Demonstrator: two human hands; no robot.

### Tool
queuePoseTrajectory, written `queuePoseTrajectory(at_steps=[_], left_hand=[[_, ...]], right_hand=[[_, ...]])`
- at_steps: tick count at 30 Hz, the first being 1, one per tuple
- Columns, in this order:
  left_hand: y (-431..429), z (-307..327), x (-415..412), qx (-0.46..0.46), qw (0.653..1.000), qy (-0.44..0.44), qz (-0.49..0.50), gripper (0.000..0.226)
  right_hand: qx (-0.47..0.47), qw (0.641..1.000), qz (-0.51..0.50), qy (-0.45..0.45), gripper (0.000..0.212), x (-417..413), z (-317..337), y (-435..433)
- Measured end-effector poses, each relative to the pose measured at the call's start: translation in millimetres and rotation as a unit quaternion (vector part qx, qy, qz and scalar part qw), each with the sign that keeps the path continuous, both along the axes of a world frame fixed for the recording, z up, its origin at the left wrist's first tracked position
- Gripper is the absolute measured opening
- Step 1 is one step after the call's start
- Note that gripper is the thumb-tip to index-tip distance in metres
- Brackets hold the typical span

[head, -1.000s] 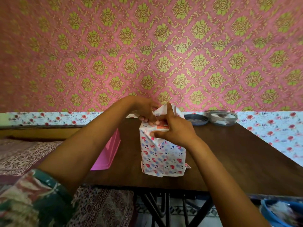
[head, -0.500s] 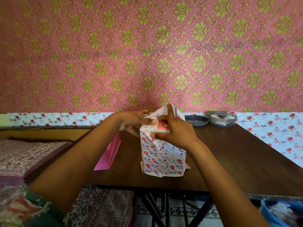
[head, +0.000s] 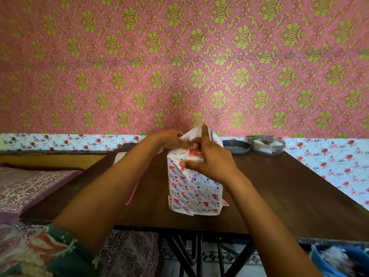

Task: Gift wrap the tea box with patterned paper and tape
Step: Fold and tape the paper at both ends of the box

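Folding: left hand (head: pixel 171 139) back atop patterned paper (head: pixel 191 188) (grip unclear), closing the top.
right hand (head: pixel 211 162): still pinching tea box (head: pixel 196 153).

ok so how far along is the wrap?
Done: patterned paper covers the sides of the upright tea box, and the bottom end looks folded. In hand: left hand and right hand fold the top flaps in; orange carton shows there. Left: close and tape the top; no tape in view.
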State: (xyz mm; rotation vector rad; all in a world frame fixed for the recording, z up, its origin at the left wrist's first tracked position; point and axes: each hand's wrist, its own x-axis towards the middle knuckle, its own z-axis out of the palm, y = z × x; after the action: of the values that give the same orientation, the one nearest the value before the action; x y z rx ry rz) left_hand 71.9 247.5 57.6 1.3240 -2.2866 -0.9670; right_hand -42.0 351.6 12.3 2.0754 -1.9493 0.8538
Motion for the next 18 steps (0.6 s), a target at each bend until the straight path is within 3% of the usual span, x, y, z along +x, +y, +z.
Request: queuePoseTrajectory(at_steps=[3, 9, 13, 15, 18], left_hand=[[1.4, 1.7, 8.4, 0.028, 0.999, 0.026, -0.012, 0.051], [2.0, -1.8, 22.4, 0.079, 0.993, 0.082, -0.03, 0.06], [-0.4, -8.3, 27.9, 0.113, 0.974, 0.193, 0.022, 0.052], [0.5, -12.9, 33.1, 0.07, 0.96, 0.268, 0.036, 0.043], [8.8, -13.5, 41.0, -0.139, 0.947, 0.289, 0.004, 0.021]], right_hand=[[0.004, 1.0, 0.006, -0.004, 0.111, -0.3, 1.1, 0.9], [-0.005, 1.0, 0.02, -0.021, 0.112, -1.8, -0.1, -3.8], [-0.007, 0.999, 0.031, -0.019, 0.108, -4.3, 0.5, -2.6], [-0.014, 0.999, 0.036, -0.02, 0.102, -6.1, -0.3, -1.5], [-0.036, 0.993, 0.076, -0.086, 0.086, -8.6, 1.7, 1.2]])
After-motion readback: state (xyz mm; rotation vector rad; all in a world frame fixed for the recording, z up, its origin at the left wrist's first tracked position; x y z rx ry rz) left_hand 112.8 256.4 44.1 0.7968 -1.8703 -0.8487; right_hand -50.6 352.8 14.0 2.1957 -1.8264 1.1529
